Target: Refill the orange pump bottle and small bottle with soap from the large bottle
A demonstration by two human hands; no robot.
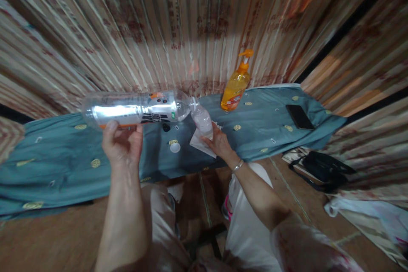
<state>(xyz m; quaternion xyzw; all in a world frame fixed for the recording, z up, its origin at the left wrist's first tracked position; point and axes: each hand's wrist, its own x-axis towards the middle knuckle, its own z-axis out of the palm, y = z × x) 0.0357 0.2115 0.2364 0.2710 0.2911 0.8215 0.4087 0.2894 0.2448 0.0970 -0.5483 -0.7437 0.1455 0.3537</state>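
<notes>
A large clear plastic bottle (127, 108) with a silver and orange label lies tilted sideways in my left hand (123, 142), its neck pointing right. The neck meets the mouth of a small clear bottle (202, 121). My right hand (219, 141) is closed around the lower part of that small bottle. Beneath it is a white paper-like piece (200, 143), partly covered by the hand. On the teal cloth (127, 170) between the hands are a round white lid (175, 148) and a small black cap-like object (166, 127).
An orange pump bottle (234, 90) stands at the back of the cloth, right of the hands. Further right lies a black phone (299, 117). A black bag (325, 168) is beyond the cloth's right front edge. Patterned curtains (197, 21) hang behind.
</notes>
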